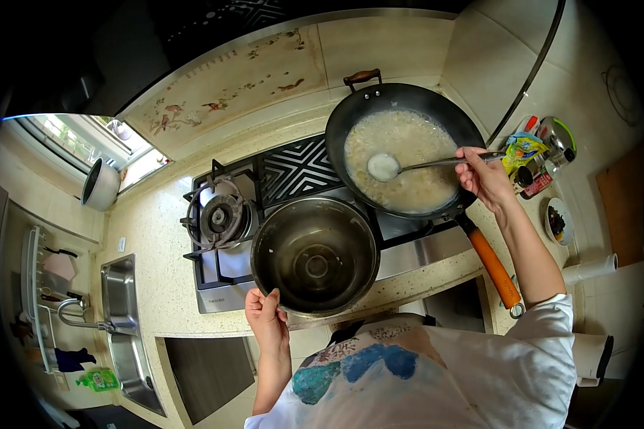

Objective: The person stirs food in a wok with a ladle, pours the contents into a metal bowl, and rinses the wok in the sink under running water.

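Observation:
My right hand (485, 179) is closed round the handle of a ladle (384, 167), whose bowl rests in the pale, cloudy soup (408, 136) and looks filled with it. The soup is in a black wok (459, 118) on the right side of the stove; its orange handle (492, 268) points toward me. My left hand (267, 314) pinches the near rim of a dark metal pot (315, 247), thumb over the edge. The pot tilts open toward me beside the wok, with only a little wetness showing inside. Whether it touches the stove I cannot tell.
The left burner (222, 218) is bare. A double sink (122, 300) with a faucet (75, 314) lies at far left, and a rice-cooker-like pot (101, 184) stands by the window. On the right are seasoning packets (524, 151), a kettle-like lidded item (557, 139) and a small bowl (558, 220).

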`<action>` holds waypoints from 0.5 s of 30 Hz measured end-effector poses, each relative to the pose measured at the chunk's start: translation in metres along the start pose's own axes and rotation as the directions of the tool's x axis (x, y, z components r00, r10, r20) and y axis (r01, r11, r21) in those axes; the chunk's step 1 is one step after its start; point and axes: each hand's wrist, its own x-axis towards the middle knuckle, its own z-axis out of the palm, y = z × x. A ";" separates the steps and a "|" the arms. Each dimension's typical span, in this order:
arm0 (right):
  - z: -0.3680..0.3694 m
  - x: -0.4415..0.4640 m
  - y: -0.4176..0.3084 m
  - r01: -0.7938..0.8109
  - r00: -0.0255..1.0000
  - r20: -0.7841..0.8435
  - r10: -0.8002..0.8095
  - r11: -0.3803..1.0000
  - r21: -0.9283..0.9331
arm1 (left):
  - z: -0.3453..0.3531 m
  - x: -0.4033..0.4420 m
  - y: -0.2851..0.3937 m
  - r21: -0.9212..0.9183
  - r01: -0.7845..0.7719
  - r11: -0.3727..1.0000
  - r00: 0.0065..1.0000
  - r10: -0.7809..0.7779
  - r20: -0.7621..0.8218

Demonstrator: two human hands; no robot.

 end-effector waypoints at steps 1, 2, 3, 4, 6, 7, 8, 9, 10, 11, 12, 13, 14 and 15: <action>0.000 -0.002 -0.001 -0.001 1.000 -0.001 0.001 1.000 0.000 | 0.001 0.000 0.000 0.006 -0.003 1.000 1.000 0.003 -0.006; -0.001 -0.005 -0.002 0.001 1.000 0.025 -0.001 1.000 -0.013 | 0.000 0.000 0.000 0.007 -0.001 1.000 1.000 0.001 -0.005; -0.002 -0.007 -0.003 0.004 0.999 0.051 -0.003 1.000 -0.026 | 0.000 0.001 -0.001 0.005 -0.003 1.000 1.000 0.003 0.003; -0.002 -0.010 -0.004 0.004 0.999 0.048 -0.003 1.000 -0.026 | 0.000 0.002 -0.001 0.004 -0.004 1.000 1.000 0.004 0.012; -0.002 -0.015 -0.006 0.006 0.998 0.058 -0.003 0.999 -0.052 | -0.001 0.003 -0.002 0.002 -0.006 1.000 1.000 0.006 0.021; -0.002 -0.018 -0.008 0.007 0.999 0.054 -0.004 0.999 -0.051 | -0.001 0.003 -0.003 -0.002 -0.009 1.000 1.000 0.009 0.026; -0.002 -0.021 -0.009 0.003 0.999 0.037 -0.001 0.997 -0.075 | 0.000 0.004 -0.003 -0.001 -0.008 1.000 1.000 0.008 0.029; -0.002 -0.023 -0.010 0.000 1.000 0.020 0.002 0.995 -0.099 | 0.000 0.004 -0.004 -0.001 -0.010 1.000 0.999 0.010 0.030; -0.003 -0.025 -0.010 0.000 1.000 0.018 0.001 0.995 -0.099 | 0.000 0.004 -0.004 -0.001 -0.011 1.000 0.999 0.011 0.030; -0.006 -0.026 -0.011 -0.006 1.000 0.024 0.009 0.995 -0.102 | 0.000 0.004 -0.004 -0.001 -0.011 1.000 0.999 0.011 0.032; -0.008 -0.028 -0.011 -0.014 0.999 0.030 0.017 0.994 -0.104 | 0.000 0.005 -0.005 -0.003 -0.014 1.000 0.999 0.014 0.032; -0.009 -0.029 -0.011 -0.013 0.999 0.028 0.016 0.995 -0.104 | 0.000 0.005 -0.005 -0.005 -0.017 1.000 0.999 0.017 0.033; -0.011 -0.030 -0.011 -0.014 0.999 0.042 0.019 0.993 -0.114 | 0.001 0.005 -0.005 -0.004 -0.016 1.000 0.999 0.016 0.035; -0.012 -0.032 -0.011 -0.015 0.998 0.057 0.022 0.992 -0.124 | 0.001 0.005 -0.005 -0.003 -0.020 1.000 0.999 0.020 0.042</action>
